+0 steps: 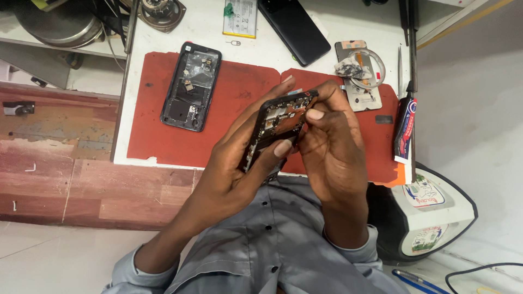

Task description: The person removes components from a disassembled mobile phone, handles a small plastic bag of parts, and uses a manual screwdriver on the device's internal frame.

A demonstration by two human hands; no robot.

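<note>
An opened black phone body (275,124) with its circuit boards exposed is held up over the red work mat (158,130). My left hand (239,163) grips it from the left and below, thumb across its lower part. My right hand (329,141) is closed against its right edge, thumb and fingertips pinched at the upper part of the phone. Whether the right fingers hold a small part or tool is hidden. A black phone back cover (192,86), inside face up, lies on the mat to the left.
On the white table (207,27) lie a phone battery (240,18), a dark phone screen (294,28), a small plate with a flex-cable coil (360,73), and a glue tube (405,128) at the right edge. A round speaker (162,12) sits top left, a black-and-white device (430,218) lower right.
</note>
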